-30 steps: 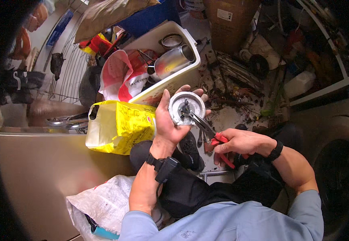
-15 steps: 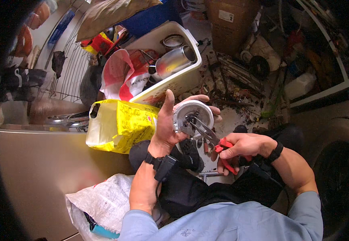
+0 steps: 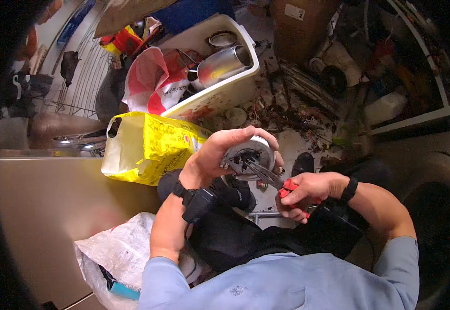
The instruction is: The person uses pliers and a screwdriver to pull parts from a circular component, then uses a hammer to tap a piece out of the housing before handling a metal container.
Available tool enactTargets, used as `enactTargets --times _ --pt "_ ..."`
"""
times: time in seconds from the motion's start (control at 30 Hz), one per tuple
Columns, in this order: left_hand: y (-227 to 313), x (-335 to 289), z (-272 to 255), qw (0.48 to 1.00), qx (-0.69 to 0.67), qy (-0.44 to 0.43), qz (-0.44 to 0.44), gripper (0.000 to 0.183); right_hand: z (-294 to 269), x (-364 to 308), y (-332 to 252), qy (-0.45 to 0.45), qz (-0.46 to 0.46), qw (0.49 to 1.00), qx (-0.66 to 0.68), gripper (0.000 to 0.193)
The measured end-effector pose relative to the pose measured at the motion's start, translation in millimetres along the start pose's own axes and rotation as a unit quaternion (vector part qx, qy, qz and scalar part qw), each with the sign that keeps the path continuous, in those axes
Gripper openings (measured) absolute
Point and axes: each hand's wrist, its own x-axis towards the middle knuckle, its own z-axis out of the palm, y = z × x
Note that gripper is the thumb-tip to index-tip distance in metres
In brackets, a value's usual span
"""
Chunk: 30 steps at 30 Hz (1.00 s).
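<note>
My left hand (image 3: 215, 148) is closed around a round, pale grey cup-shaped part (image 3: 260, 149), thumb across its upper side and fingers behind its far rim. The part's hollow face is turned toward me, with dark bits at its middle. Long-nose pliers (image 3: 269, 178) with red handles are gripped in my right hand (image 3: 315, 187). Their metal jaws reach into the hollow, the tips at the dark middle. Whether the tips are clamped on anything there is too small to tell.
A yellow bag (image 3: 158, 147) lies left of my hands. Behind it stands a white bin (image 3: 209, 98) with a metal cylinder (image 3: 224, 67) and a red-and-white bag (image 3: 150, 77). Scraps litter the floor (image 3: 300, 119). A white woven sack (image 3: 119, 245) sits at lower left.
My left hand has tilted the round part, and its thumb has swung from sticking up to lying over the part. The pliers remain in it, slightly lower. The whole view has shifted a little.
</note>
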Motion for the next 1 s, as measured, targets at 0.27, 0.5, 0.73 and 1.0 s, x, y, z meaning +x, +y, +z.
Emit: enactTargets --times 0.27,0.5,0.73,1.0 --pt "-10 1 -12 0.995 0.067 0.075 -0.021 0.043 4 11 12 0.076 0.010 0.997 -0.002 0.036" --pt "-13 5 -22 0.991 0.009 0.135 -0.006 0.039 -8 20 2 0.339 -0.095 0.804 -0.479 0.027" --pt "-28 5 -40 0.982 -0.029 0.186 0.010 0.038 -29 25 6 0.450 -0.090 0.601 -0.655 0.018" --pt "-19 7 -41 0.968 -0.149 0.179 0.099 0.043 2 20 -16 0.369 -0.073 0.817 -0.437 0.030"
